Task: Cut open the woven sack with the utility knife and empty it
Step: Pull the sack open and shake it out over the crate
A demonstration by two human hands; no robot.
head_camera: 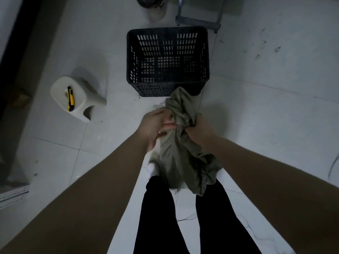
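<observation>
A limp, crumpled grey-green woven sack (183, 158) hangs in front of my legs, held up off the tiled floor. My left hand (156, 125) grips its bunched upper part from the left. My right hand (200, 129) clutches the same bunch from the right. The sack's top end pokes up above both hands toward the crate. A yellow and black utility knife (70, 99) lies on a small white plastic stool (77, 99) at the left, well away from both hands.
A black perforated plastic crate (167, 61) stands on the floor just beyond the sack, with nothing visible inside. A metal frame (200, 17) and a round container (152, 6) sit behind it. A dark wall edge runs along the left.
</observation>
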